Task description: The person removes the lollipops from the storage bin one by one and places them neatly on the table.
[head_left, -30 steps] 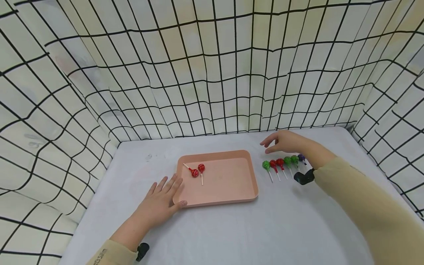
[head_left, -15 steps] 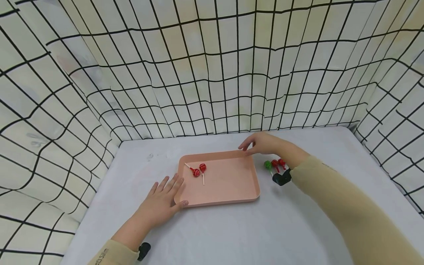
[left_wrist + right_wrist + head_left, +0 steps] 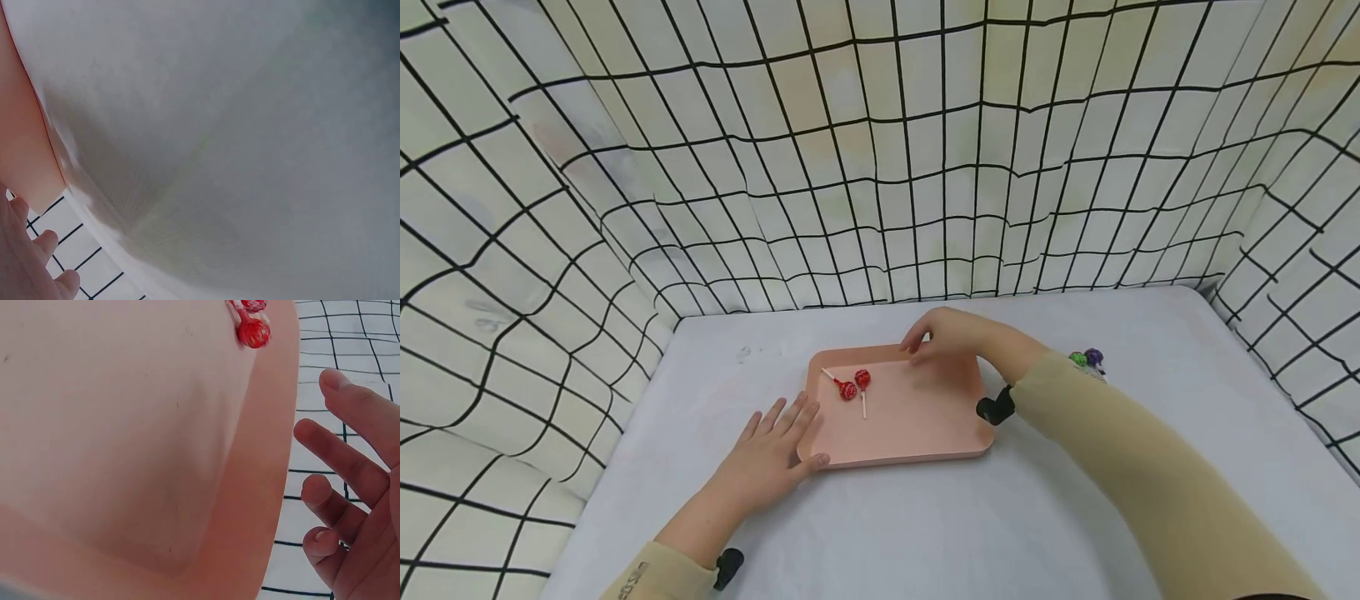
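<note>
Two red lollipops (image 3: 847, 390) lie in the left part of a pink tray (image 3: 925, 446), one stick pointing up-left and the other toward the front. My left hand (image 3: 767, 454) is spread flat beside the tray, its fingers and thumb at the left rim. Over the tray's back right part hovers my right hand (image 3: 951, 331), fingers loosely bent and nothing between them. The right wrist view shows the same hand (image 3: 350, 481) above the tray rim, with the red lollipops (image 3: 253, 332) near the top. Only fingertips of the left hand (image 3: 31, 256) show in the left wrist view.
A green lollipop (image 3: 1078, 359) and a purple lollipop (image 3: 1093, 357) show on the white table (image 3: 880, 533) behind the right sleeve, which hides others of the row. A white wall with black grid lines (image 3: 917, 183) encloses the back and sides.
My right hand has moved left from above the row of lollipops to over the tray, holding nothing. The left hand stays at the tray's left rim.
</note>
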The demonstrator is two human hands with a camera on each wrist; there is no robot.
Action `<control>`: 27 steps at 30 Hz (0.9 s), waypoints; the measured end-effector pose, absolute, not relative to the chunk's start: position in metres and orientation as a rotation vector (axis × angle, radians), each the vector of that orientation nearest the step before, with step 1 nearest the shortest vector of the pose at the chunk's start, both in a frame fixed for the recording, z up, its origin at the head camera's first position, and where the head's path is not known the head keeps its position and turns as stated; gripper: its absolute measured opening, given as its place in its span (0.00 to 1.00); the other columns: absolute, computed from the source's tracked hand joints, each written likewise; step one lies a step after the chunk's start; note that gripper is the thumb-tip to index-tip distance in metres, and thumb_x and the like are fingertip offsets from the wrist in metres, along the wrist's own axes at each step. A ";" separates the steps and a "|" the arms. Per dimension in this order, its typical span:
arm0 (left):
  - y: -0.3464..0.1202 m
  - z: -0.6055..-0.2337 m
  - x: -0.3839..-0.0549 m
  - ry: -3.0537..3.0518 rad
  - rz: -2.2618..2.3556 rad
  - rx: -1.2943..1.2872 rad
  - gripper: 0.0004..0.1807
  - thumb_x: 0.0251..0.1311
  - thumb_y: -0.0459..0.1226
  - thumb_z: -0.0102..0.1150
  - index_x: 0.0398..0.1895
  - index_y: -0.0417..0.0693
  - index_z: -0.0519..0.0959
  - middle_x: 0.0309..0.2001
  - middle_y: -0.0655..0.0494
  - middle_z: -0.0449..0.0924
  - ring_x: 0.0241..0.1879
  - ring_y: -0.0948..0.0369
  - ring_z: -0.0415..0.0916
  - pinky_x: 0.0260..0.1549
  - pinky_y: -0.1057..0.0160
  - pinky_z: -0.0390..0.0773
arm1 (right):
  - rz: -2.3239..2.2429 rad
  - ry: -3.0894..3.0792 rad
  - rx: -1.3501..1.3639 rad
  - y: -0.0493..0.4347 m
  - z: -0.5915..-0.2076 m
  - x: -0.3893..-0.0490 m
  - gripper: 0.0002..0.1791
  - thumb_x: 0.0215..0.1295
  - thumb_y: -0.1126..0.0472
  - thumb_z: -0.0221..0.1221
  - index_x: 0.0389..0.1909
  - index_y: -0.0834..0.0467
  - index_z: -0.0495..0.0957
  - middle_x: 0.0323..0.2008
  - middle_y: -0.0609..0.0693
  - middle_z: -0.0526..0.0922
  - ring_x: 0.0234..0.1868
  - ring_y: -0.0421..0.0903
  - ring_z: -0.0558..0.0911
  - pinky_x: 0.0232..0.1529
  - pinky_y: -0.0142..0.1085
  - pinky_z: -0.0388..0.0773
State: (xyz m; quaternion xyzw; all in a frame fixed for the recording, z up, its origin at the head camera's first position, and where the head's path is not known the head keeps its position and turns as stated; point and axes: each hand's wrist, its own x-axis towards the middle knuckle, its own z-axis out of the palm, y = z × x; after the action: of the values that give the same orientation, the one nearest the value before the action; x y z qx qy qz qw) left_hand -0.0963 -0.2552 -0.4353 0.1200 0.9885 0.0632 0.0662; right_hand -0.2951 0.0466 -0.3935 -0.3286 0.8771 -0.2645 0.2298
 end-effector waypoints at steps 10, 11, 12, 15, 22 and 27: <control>-0.255 -0.437 -0.097 2.976 0.184 0.347 0.47 0.63 0.66 0.50 0.79 0.55 0.53 0.79 0.52 0.45 0.77 0.43 0.42 0.71 0.35 0.42 | -0.640 2.402 -1.008 0.017 -0.392 -0.290 0.17 0.61 0.54 0.69 0.52 0.47 0.86 0.42 0.39 0.85 0.50 0.41 0.79 0.57 0.37 0.74; -0.255 -0.438 -0.098 2.975 0.183 0.350 0.47 0.63 0.67 0.49 0.79 0.55 0.53 0.79 0.52 0.45 0.77 0.43 0.42 0.71 0.36 0.42 | -0.631 2.407 -1.010 0.015 -0.393 -0.290 0.17 0.62 0.53 0.69 0.52 0.47 0.86 0.42 0.39 0.85 0.49 0.40 0.79 0.57 0.37 0.74; -0.255 -0.438 -0.098 2.978 0.182 0.354 0.47 0.63 0.67 0.48 0.79 0.55 0.53 0.79 0.53 0.45 0.77 0.43 0.43 0.71 0.36 0.43 | -0.621 2.410 -1.018 0.012 -0.393 -0.289 0.17 0.62 0.53 0.69 0.52 0.47 0.86 0.42 0.39 0.85 0.49 0.40 0.79 0.56 0.36 0.74; -0.256 -0.439 -0.098 2.983 0.184 0.368 0.47 0.63 0.69 0.46 0.79 0.56 0.53 0.79 0.53 0.45 0.77 0.44 0.43 0.72 0.36 0.43 | -0.581 2.418 -1.049 0.005 -0.397 -0.288 0.17 0.63 0.53 0.68 0.53 0.47 0.85 0.42 0.39 0.85 0.46 0.39 0.79 0.53 0.34 0.75; -0.256 -0.438 -0.098 2.989 0.188 0.373 0.47 0.64 0.68 0.46 0.79 0.56 0.52 0.79 0.54 0.45 0.77 0.44 0.43 0.71 0.36 0.43 | -0.472 2.435 -1.187 -0.011 -0.409 -0.287 0.18 0.65 0.53 0.66 0.56 0.48 0.84 0.46 0.43 0.86 0.47 0.39 0.81 0.54 0.35 0.76; -0.257 -0.436 -0.096 2.985 0.185 0.372 0.48 0.63 0.70 0.43 0.79 0.55 0.53 0.79 0.54 0.45 0.77 0.44 0.43 0.71 0.36 0.44 | -0.411 2.469 -1.216 -0.022 -0.416 -0.285 0.17 0.67 0.52 0.64 0.56 0.46 0.84 0.48 0.41 0.85 0.49 0.39 0.80 0.57 0.35 0.75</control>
State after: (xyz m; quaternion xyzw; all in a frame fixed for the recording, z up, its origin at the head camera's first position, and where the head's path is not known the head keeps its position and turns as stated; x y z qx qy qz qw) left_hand -0.0965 -0.2567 -0.4364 0.1233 0.9884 0.0614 0.0638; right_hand -0.2848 -0.0220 -0.4164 -0.4300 0.8730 -0.1452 0.1786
